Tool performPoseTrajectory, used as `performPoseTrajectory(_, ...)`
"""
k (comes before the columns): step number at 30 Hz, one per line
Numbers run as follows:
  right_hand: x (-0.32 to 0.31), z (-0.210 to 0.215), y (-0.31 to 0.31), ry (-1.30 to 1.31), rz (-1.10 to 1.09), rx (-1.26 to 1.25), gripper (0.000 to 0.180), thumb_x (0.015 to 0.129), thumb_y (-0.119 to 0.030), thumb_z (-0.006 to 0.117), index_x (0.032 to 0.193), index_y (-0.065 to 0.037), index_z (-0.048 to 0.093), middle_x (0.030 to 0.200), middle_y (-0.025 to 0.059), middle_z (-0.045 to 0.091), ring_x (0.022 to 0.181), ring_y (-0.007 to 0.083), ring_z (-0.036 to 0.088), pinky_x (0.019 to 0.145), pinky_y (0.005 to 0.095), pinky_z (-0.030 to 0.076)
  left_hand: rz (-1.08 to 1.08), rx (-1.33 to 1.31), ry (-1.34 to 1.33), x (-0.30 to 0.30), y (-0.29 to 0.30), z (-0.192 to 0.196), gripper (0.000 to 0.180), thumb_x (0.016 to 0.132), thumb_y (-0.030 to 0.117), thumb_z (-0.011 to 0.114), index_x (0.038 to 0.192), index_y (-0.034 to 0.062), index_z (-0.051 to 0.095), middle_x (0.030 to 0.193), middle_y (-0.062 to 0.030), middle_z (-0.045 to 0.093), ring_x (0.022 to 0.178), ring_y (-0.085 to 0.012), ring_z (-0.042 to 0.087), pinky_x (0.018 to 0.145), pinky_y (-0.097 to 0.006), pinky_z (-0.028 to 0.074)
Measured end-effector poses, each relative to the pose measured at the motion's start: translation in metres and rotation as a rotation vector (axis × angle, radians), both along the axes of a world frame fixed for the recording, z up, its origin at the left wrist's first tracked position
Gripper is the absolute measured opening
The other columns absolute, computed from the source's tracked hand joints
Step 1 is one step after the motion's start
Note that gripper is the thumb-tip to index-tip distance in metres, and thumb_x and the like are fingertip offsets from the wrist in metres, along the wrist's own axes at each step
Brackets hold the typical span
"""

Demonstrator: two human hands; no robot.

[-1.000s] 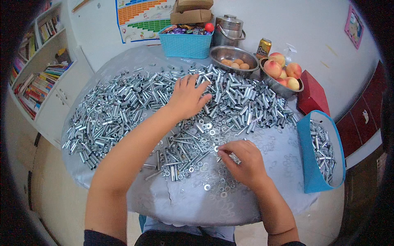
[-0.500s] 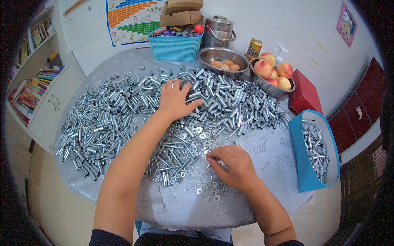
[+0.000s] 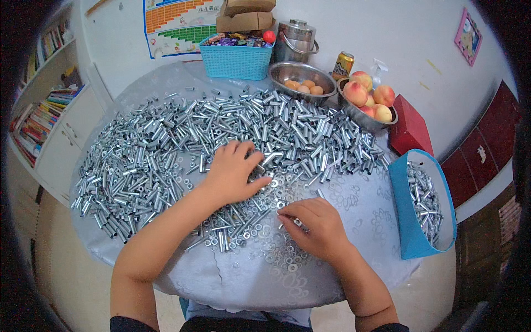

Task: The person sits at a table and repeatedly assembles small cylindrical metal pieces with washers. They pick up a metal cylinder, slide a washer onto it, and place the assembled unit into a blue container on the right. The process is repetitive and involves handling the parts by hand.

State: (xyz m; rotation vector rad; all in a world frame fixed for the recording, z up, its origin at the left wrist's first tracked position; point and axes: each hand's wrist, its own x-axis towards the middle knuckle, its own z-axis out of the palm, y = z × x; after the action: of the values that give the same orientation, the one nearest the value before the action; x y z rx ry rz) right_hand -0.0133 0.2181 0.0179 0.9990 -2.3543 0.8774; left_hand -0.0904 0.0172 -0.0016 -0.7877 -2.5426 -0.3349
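Shiny metal tubes (image 3: 287, 124) lie in a wide, tangled pile over the table. Flat washers (image 3: 276, 255) and small nuts are scattered along the pile's near side. My left hand (image 3: 233, 172) rests over the near middle of the pile, palm down, its fingers spread and slightly curled among the tubes. No piece shows in its grip. To the right and nearer, my right hand (image 3: 314, 226) has its thumb and forefinger pinched together beside the washers. What lies between its fingertips is too small to make out, and the other fingers are curled.
A blue fabric bin (image 3: 409, 213) of tubes stands at the table's right edge. Along the back are a blue basket (image 3: 235, 62), a metal bowl of eggs (image 3: 276, 74), a bowl of peaches (image 3: 381, 123), a can (image 3: 343, 65), a metal pot (image 3: 297, 41) and a red box (image 3: 410, 124).
My left hand has drawn nearer and down from the middle of the pile, its elbow swinging out to the left. My right hand stays almost in place, still pinched.
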Motion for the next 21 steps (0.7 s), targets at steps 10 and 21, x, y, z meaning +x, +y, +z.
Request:
performPoseTrajectory(10,-0.002,-0.001,0.003,-0.135,-0.077,-0.098,0.014,0.068,-0.001,0.066,0.08,-0.005,0.061,0.076,0.0073,0.062,0.065,0.0197,0.059,0.058,0.0281,0.045,-0.089,-0.009,-0.246,0.056,-0.005,0.009,0.048,0.073,0.036,0.062,0.109,0.0073,0.05,0.107,-0.0136,0.047,0.098,-0.0301,0.044,0.082,-0.039,0.035)
performPoseTrajectory(21,-0.005,-0.001,-0.001,-0.39,-0.189,-0.309,0.015,0.071,0.0,0.066,0.085,-0.002,0.061,0.077,0.0067,0.061,0.07,0.0119,0.059,0.064,0.0227,0.046,-0.291,0.423,-0.545,0.05,-0.003,0.002,0.038,0.068,0.002,0.055,0.105,0.0015,0.048,0.1,-0.0162,0.051,0.091,-0.0332,0.052,0.079,-0.039,0.042)
